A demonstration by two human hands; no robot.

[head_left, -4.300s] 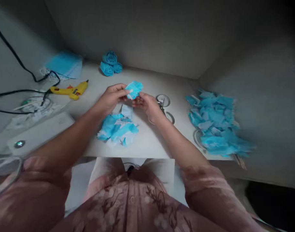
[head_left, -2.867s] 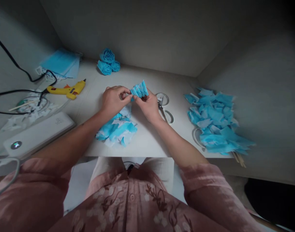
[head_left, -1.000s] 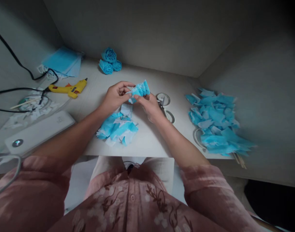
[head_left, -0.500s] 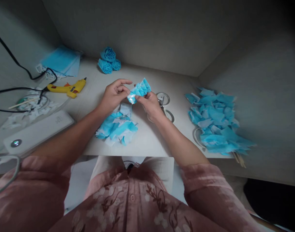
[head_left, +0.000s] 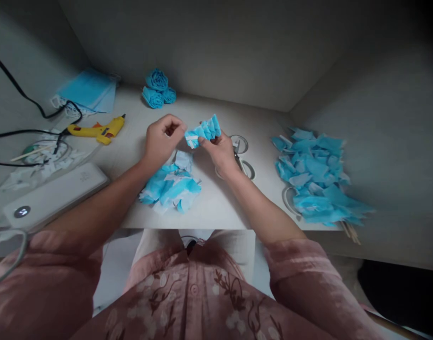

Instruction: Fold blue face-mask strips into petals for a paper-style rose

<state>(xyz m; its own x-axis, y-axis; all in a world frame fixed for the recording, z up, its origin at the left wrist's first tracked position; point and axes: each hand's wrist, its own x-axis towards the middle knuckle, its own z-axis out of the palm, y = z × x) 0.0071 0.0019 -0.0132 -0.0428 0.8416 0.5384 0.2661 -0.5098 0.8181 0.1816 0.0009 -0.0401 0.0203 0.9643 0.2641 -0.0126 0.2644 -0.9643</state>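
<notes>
My right hand point(head_left: 220, 152) pinches a small stack of blue fabric pieces point(head_left: 204, 131), fanned out above the white table point(head_left: 216, 208). My left hand point(head_left: 162, 140) is just left of the stack, fingers curled in and not clearly touching it. Below both hands lies a loose heap of blue and white cut pieces point(head_left: 170, 185). Scissors point(head_left: 242, 156) lie on the table right behind my right hand.
A big pile of blue pieces point(head_left: 316, 174) covers the right side, with wooden sticks poking out beneath. Three blue fabric roses point(head_left: 158, 89) sit at the back. A yellow glue gun point(head_left: 98, 131), black cables, blue face masks point(head_left: 87, 90) and a white device point(head_left: 49, 193) are left.
My left hand has let go of the fanned stack and curled shut a little to the left. My right hand keeps the stack in about the same place.
</notes>
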